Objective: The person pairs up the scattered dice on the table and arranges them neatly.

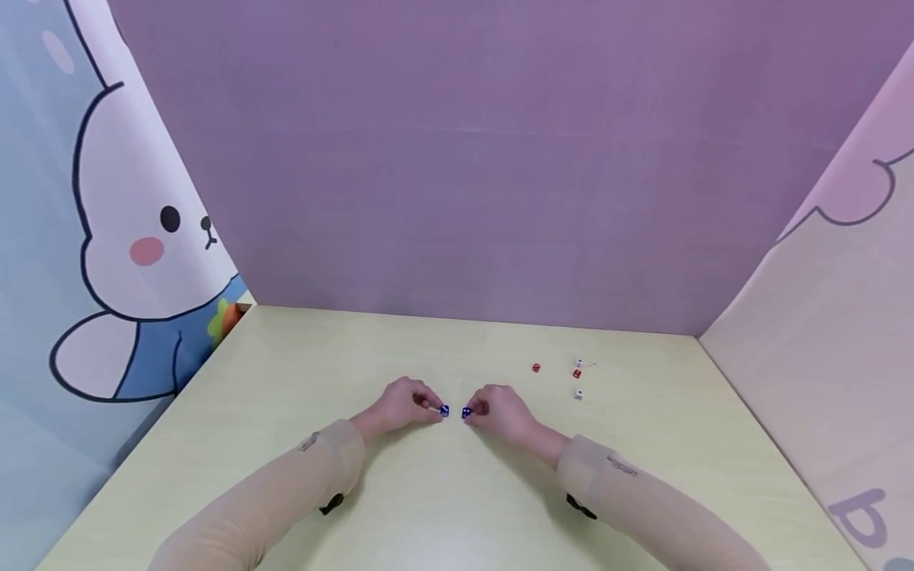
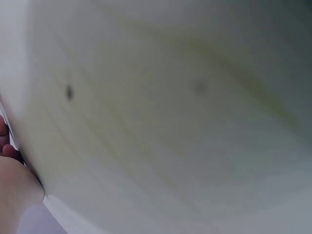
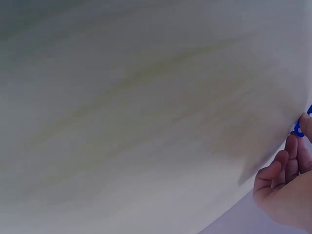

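Note:
Two blue dice with white pips are at the middle of the table, a short gap between them. My left hand (image 1: 405, 404) pinches the left blue die (image 1: 444, 411) between thumb and fingertips. The right blue die (image 1: 466, 412) is pinched the same way by my right hand (image 1: 502, 411). In the right wrist view, blue (image 3: 299, 129) shows at the fingertips of the right hand (image 3: 287, 187), whose other fingers are curled. Only a slice of the left hand (image 2: 17, 180) appears at the edge of the left wrist view, and its die is out of sight there.
Right of my hands lie a red die (image 1: 536, 367), another red die (image 1: 577, 373), a white die (image 1: 579, 362) behind it and a white die (image 1: 578, 394) nearer me. A purple panel (image 1: 457, 174) stands along the table's (image 1: 457, 507) back edge, with printed cloths at both sides.

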Demonstrator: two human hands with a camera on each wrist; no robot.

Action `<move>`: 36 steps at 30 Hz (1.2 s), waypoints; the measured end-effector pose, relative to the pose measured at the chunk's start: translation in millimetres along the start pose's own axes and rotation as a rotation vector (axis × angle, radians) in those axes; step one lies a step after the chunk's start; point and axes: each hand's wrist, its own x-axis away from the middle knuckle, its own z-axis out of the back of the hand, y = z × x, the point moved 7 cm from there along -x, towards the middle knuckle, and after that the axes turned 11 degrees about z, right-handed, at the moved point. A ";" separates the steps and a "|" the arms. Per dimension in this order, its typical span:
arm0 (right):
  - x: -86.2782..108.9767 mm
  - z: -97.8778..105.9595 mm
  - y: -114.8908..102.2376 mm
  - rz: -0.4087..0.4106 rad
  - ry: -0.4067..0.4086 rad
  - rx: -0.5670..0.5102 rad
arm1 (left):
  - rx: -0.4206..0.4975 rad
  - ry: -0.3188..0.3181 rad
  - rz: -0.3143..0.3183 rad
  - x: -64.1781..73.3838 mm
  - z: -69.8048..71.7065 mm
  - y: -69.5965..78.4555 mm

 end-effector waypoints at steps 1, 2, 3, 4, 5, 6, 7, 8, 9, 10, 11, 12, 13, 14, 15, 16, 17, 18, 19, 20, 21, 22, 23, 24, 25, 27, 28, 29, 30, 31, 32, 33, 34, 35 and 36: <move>-1.6 -0.8 -1.4 0.000 0.000 -0.008 | 0.000 -0.001 -0.003 -0.2 0.0 -0.1; -3.1 -1.6 -2.7 0.000 0.000 -0.015 | -0.001 -0.001 -0.006 -0.6 0.0 -0.2; -4.5 -2.4 -3.8 0.000 0.001 -0.025 | -0.003 -0.002 -0.007 -0.6 0.1 -0.1; -5.8 -3.4 -4.6 0.002 0.001 -0.030 | -0.003 -0.002 -0.012 -0.5 0.2 0.4; -7.1 -4.2 -5.1 -0.002 0.001 -0.035 | -0.004 -0.002 -0.012 -0.4 0.3 0.5; -8.3 -5.0 -5.9 0.005 0.003 -0.039 | -0.002 -0.002 -0.012 -0.1 0.5 0.9; -9.7 -5.9 -6.0 0.007 0.004 -0.041 | 0.001 0.000 -0.013 0.3 0.9 1.7; -11.0 -6.5 -6.7 0.014 0.007 -0.042 | 0.004 0.002 -0.014 0.5 1.3 2.2; -12.1 -7.1 -6.9 0.017 0.007 -0.042 | 0.007 0.002 -0.013 0.7 1.4 2.5; -13.1 -7.8 -7.3 0.022 0.007 -0.042 | 0.012 0.004 -0.014 0.7 1.6 2.9; -14.1 -8.7 -7.4 0.025 0.005 -0.043 | 0.017 0.004 -0.010 0.6 1.6 2.8; -14.9 -9.4 -7.5 0.028 0.004 -0.045 | 0.022 0.003 -0.008 0.6 1.5 2.8; -15.6 -10.0 -7.9 0.028 0.002 -0.047 | 0.023 0.001 -0.006 0.4 1.2 2.8; -15.9 -10.4 -8.5 0.032 0.000 -0.048 | 0.024 0.000 -0.005 -0.1 0.8 2.4; -16.1 -11.0 -8.7 0.031 -0.003 -0.050 | 0.025 -0.002 -0.005 -0.3 0.5 2.2; -16.3 -11.5 -8.9 0.033 -0.005 -0.051 | 0.026 -0.003 -0.003 -0.5 0.3 2.0; -16.4 -11.6 -9.4 0.034 -0.006 -0.052 | 0.027 -0.005 0.000 -0.5 0.2 1.7; -16.4 -11.6 -10.0 0.037 -0.005 -0.054 | 0.027 -0.006 0.002 -0.5 0.1 1.5; -16.3 -11.6 -10.3 0.036 -0.006 -0.056 | 0.026 -0.006 0.001 -0.4 0.2 1.4; -16.1 -11.8 -10.1 0.033 -0.008 -0.057 | 0.027 -0.007 0.002 -0.3 0.3 1.2; -15.7 -11.7 -9.9 0.031 -0.010 -0.060 | 0.027 -0.007 0.006 -0.2 0.4 1.0; -15.1 -11.0 -9.5 0.029 -0.010 -0.060 | 0.027 -0.009 0.009 -0.3 0.2 0.8; -14.1 -10.0 -9.1 0.027 -0.011 -0.062 | 0.028 -0.011 0.012 -0.3 0.2 0.9; -12.9 -9.0 -8.1 0.026 -0.012 -0.064 | 0.025 -0.012 0.014 -0.3 0.1 0.9; -11.3 -7.2 -6.8 0.020 -0.011 -0.063 | 0.022 -0.012 0.013 -0.2 -0.2 1.1; -7.3 -2.2 -3.4 0.012 -0.002 -0.058 | 0.015 -0.014 0.017 -0.5 -0.6 0.8; -5.2 1.1 -1.2 0.005 0.004 -0.055 | 0.012 -0.014 0.019 -0.6 -0.7 0.5; -3.1 4.5 1.9 -0.005 0.013 -0.050 | 0.010 -0.014 0.020 -0.7 -0.8 0.3; -0.8 8.2 5.5 -0.019 0.024 -0.047 | 0.007 -0.013 0.021 -0.9 -0.9 -0.1; 1.8 12.5 9.4 -0.037 0.035 -0.046 | 0.008 -0.013 0.022 -1.0 -0.9 -0.3; 4.2 16.5 14.3 -0.052 0.049 -0.046 | 0.009 -0.015 0.028 -1.3 -1.0 -1.1; 6.6 20.4 19.9 -0.070 0.064 -0.042 | 0.008 -0.015 0.029 -1.3 -1.0 -1.4; 9.1 24.1 26.3 -0.092 0.078 -0.041 | 0.010 -0.016 0.030 -1.1 -1.0 -1.5; 11.7 27.7 33.5 -0.114 0.090 -0.039 | 0.011 -0.017 0.031 -1.0 -1.0 -1.5; 14.3 31.4 40.4 -0.135 0.102 -0.037 | 0.010 -0.018 0.031 -0.8 -0.9 -1.5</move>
